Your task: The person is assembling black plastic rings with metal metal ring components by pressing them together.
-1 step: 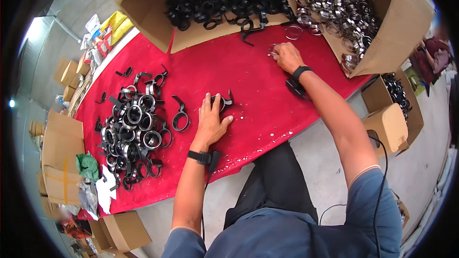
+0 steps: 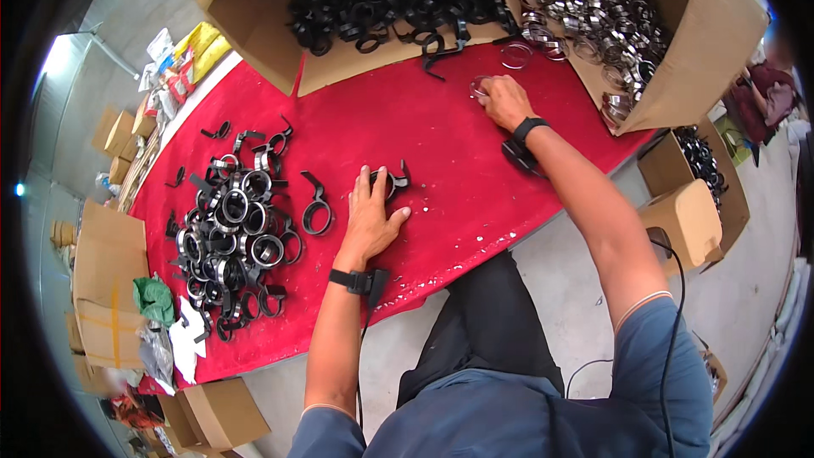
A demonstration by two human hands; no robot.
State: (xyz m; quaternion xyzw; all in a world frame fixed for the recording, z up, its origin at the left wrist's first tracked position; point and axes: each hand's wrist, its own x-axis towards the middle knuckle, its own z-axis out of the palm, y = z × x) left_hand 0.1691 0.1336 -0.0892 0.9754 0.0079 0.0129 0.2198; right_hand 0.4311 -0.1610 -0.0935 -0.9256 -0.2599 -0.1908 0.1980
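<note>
My left hand [image 2: 370, 220] lies on the red cloth, its fingers stretched over one side of a black ring with a tab [image 2: 399, 178] and partly hiding it. Farther off to the right, my right hand [image 2: 506, 102] pinches a thin shiny metal ring [image 2: 479, 85] just above or on the cloth; the fingertips are partly hidden. Left of my left hand rests a single black ring with a long tab [image 2: 316, 216]. Beyond it lies a heap of black rings lined with shiny metal [image 2: 242, 212]. Another loose metal ring [image 2: 515, 55] sits past my right hand.
A cardboard box of black tabbed rings [image 2: 339, 73] lies open at the back of the red-covered table [image 2: 407, 119]. To its right, another box [image 2: 704, 51] spills metal rings. More cartons [image 2: 110, 280] stand at the left, and a box of black parts [image 2: 733, 203] at the right.
The view has shifted very slightly. My right hand and the metal ring have moved a touch to the left; my left hand stays on the black ring.
</note>
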